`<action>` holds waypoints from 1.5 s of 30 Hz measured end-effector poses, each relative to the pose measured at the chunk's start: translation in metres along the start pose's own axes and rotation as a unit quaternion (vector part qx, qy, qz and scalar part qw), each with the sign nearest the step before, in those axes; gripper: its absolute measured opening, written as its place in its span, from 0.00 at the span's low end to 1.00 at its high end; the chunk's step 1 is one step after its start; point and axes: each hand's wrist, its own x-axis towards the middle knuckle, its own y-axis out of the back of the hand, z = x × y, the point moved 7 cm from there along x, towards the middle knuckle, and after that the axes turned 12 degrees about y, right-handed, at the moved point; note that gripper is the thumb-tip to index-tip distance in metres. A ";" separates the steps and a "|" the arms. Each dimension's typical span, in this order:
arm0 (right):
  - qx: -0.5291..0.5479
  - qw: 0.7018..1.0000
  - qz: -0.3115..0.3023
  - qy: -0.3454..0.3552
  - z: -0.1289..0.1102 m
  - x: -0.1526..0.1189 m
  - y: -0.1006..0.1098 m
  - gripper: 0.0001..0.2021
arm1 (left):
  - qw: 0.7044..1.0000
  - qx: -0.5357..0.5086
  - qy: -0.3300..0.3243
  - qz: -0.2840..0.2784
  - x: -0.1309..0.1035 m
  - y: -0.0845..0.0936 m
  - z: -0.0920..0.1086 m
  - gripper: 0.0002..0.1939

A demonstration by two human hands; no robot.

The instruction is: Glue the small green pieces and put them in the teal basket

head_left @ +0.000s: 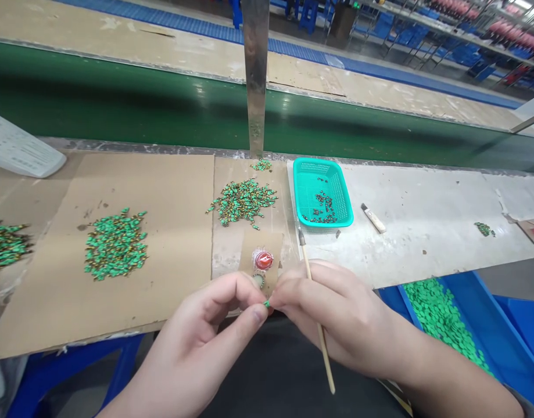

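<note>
- Well to the left of your left hand (258, 307), a dark green and gold pile (6, 245) lies near the table's left end.
- Nearer that hand, still off to its left and farther out, a second pile (116, 245) of green and gold pieces sits on the cardboard (175, 203).
- Your left hand is narrow, its thumb and forefinger closed on a tiny green piece (267, 303).
- Straight out beyond your fingertips lies a third pile (243, 201), with a small cluster (262, 165) past it.
- Between that third pile and your fingertips sits a round red cap (264, 260).
- The green piece is between your two hands, your right fingertips (273, 301) meeting it.
- Your right hand (273, 301) is closed around a thin brush (322, 342), bristles pointing away from you.
- Beyond your right hand is a teal basket (297, 194) holding small dark bits (325, 203).
- Out to its right lies a short flat brush (373, 219).
- Farther right of that hand, lower down, a blue bin (495, 331) holds green pieces (445, 319).
</note>
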 end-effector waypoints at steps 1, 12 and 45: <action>-0.014 1.000 -0.009 0.000 -0.001 0.000 0.000 0.09 | 1.000 0.009 -0.003 0.001 -0.001 0.000 0.000 0.12; -0.007 1.000 -0.018 0.012 0.001 0.001 -0.005 0.11 | 1.000 -0.007 0.017 -0.013 0.001 -0.001 -0.007 0.15; 0.081 0.996 0.033 0.032 0.008 -0.005 -0.006 0.08 | 0.998 0.030 0.002 -0.049 -0.005 -0.004 -0.008 0.16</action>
